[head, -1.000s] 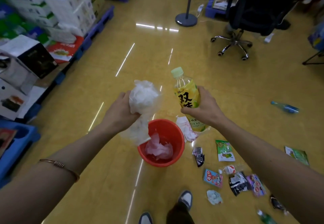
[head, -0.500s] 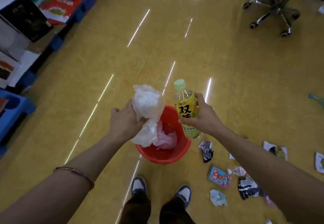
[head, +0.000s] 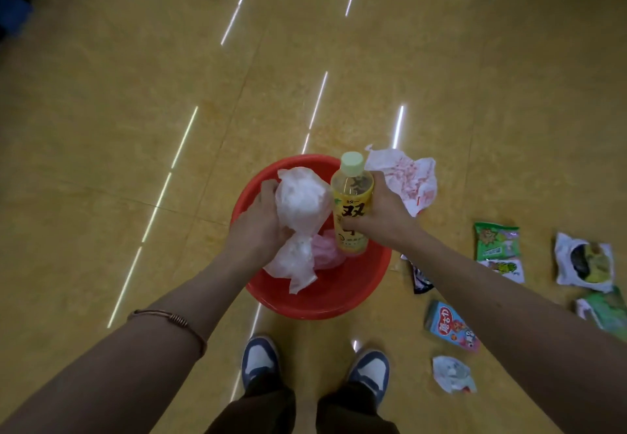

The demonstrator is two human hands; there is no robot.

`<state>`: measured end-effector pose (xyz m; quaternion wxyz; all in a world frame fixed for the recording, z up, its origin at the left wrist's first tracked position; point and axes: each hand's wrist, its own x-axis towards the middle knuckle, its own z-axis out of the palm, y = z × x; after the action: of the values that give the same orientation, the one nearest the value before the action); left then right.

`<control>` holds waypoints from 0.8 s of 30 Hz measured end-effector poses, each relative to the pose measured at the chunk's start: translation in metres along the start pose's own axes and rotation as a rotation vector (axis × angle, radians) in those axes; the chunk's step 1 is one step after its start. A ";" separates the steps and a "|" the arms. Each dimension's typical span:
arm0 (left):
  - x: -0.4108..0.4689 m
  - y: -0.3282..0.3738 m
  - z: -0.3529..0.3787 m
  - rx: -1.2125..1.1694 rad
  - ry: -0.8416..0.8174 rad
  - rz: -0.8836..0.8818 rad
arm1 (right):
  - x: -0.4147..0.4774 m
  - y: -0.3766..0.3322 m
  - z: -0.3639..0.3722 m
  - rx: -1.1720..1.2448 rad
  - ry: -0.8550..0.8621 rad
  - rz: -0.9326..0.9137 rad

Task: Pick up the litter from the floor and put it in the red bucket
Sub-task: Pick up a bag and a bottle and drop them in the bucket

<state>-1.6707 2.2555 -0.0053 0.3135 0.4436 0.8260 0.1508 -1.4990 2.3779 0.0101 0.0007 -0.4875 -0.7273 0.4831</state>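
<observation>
The red bucket (head: 339,301) stands on the yellow floor just ahead of my shoes. My left hand (head: 259,226) grips a crumpled white plastic bag (head: 300,202), held over the bucket's left half. In my right hand (head: 385,211) is an upright yellow drink bottle (head: 351,216) with a pale green cap, its base down inside the bucket's rim. A pink bag (head: 327,250) lies in the bucket under both.
A white and red crumpled wrapper (head: 407,175) lies just behind the bucket on the right. Several snack wrappers are scattered on the floor to the right: a green packet (head: 497,240), a white packet (head: 583,262), a blue and pink packet (head: 451,326), a small crumpled one (head: 453,374).
Both hands have come down and toward me, from in front of the bucket to right over it. My view has tilted down, so the pallets and chair are out of sight.
</observation>
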 end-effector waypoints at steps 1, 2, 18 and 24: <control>0.005 -0.005 0.008 -0.003 -0.003 0.002 | 0.005 0.009 0.007 -0.011 0.005 0.002; 0.009 -0.010 0.016 0.003 -0.009 0.011 | 0.011 0.016 0.013 -0.026 0.008 0.003; 0.035 -0.044 0.078 0.331 -0.051 0.206 | 0.047 0.081 0.056 -0.365 -0.054 -0.021; 0.026 -0.010 0.044 0.327 -0.015 0.207 | 0.024 0.057 0.031 -0.409 0.036 -0.139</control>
<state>-1.6589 2.2699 -0.0543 0.2259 0.5723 0.7871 0.0426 -1.4862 2.3764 -0.0577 -0.0519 -0.4350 -0.8418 0.3155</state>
